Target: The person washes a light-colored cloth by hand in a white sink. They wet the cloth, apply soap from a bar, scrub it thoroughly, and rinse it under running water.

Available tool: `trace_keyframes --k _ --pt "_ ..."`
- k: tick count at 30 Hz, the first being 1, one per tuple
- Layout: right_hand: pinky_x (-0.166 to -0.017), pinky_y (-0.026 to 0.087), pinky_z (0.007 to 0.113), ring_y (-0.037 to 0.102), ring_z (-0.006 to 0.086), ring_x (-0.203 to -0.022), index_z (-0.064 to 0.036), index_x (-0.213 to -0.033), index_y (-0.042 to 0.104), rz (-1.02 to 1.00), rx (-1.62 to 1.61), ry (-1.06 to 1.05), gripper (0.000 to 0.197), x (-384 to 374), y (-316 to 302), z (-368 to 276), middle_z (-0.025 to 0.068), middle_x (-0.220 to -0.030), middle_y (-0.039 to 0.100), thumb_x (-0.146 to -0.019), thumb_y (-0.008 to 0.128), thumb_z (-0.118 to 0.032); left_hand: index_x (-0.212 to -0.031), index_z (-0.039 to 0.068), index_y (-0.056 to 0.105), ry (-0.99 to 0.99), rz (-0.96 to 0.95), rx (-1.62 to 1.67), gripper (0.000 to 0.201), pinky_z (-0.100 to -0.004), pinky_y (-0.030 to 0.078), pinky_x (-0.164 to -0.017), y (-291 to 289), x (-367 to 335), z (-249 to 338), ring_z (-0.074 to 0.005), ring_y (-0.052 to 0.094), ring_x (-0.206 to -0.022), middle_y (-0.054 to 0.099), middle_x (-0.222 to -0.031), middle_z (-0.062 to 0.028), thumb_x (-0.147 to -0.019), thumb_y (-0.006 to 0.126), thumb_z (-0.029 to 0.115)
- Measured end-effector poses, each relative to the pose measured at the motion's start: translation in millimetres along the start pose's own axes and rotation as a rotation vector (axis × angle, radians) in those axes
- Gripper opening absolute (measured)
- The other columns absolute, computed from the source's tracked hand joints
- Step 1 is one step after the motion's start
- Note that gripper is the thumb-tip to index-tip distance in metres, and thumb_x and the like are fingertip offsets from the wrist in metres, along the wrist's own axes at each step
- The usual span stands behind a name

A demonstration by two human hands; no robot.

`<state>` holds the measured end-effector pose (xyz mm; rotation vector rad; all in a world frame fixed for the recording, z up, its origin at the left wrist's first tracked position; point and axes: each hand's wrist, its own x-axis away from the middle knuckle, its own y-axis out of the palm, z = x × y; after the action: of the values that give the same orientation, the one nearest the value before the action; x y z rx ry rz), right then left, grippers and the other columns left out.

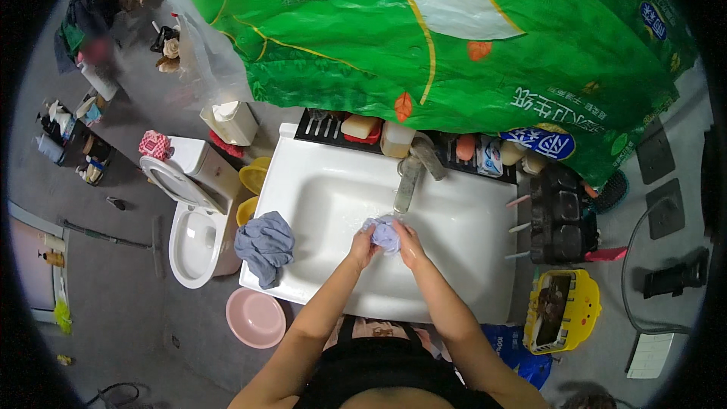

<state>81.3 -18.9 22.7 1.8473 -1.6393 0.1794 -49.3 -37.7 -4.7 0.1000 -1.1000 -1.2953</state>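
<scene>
Both my hands meet over the white sink (pixel 318 182), just below the metal faucet (pixel 410 178). My left hand (pixel 363 244) and my right hand (pixel 407 244) grip a small, wet, pale blue cloth (pixel 385 233) between them, bunched up. A grey-blue rag (pixel 265 246) hangs over the sink's left rim, apart from my hands.
A big green plastic package (pixel 454 30) hangs overhead. Soap and bottles line the shelf (pixel 363 132) behind the sink. Left stands a white toilet (pixel 193 227) with its lid up; a pink basin (pixel 256 316) lies on the floor. A yellow basket (pixel 562 310) sits at right.
</scene>
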Motion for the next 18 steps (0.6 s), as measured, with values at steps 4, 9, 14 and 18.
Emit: trace_keyframes --k 4,9,14,18 --pt "-0.093 0.032 0.033 0.04 0.02 -0.113 -0.0004 -0.116 0.044 0.295 0.228 -0.001 0.053 3 -19 -15 0.0113 -0.121 0.043 -0.086 0.036 -0.043 -0.109 0.002 0.044 0.158 0.13 0.048 0.037 -0.0308 0.049 -0.074 3 3 6 -0.019 0.056 -0.088 0.055 -0.098 -0.0094 -0.076 0.029 -0.002" --pt "-0.094 0.032 0.036 0.042 0.021 -0.111 -0.0072 -0.121 0.038 0.075 -0.544 0.124 0.052 -5 -23 -8 0.0042 -0.12 0.045 -0.087 0.031 -0.046 -0.117 0.004 0.041 0.289 0.062 0.06 0.041 -0.0336 0.047 -0.079 -18 11 21 -0.0198 0.055 -0.09 0.054 -0.103 -0.0094 -0.078 0.029 -0.002" --pt "-0.092 0.033 0.039 0.045 0.0212 -0.107 -0.008 -0.117 0.041 -0.022 -0.717 0.012 0.043 -8 -2 -5 0.0039 -0.115 0.048 -0.087 0.036 -0.039 -0.116 0.006 0.045 0.428 0.248 -0.047 0.043 -0.0309 0.048 -0.075 -57 27 32 -0.0184 0.055 -0.088 0.053 -0.103 -0.0091 -0.077 0.029 -0.005" --pt "-0.09 0.036 0.038 0.047 0.0219 -0.104 -0.0075 -0.112 0.045 -0.054 -0.621 0.032 0.033 -16 -9 7 0.0057 -0.111 0.051 -0.085 0.044 -0.026 -0.11 0.006 0.053 0.402 0.26 -0.355 0.043 -0.023 0.044 -0.059 -72 29 22 -0.0097 0.051 -0.064 0.056 -0.082 -0.0039 -0.071 0.039 -0.007"
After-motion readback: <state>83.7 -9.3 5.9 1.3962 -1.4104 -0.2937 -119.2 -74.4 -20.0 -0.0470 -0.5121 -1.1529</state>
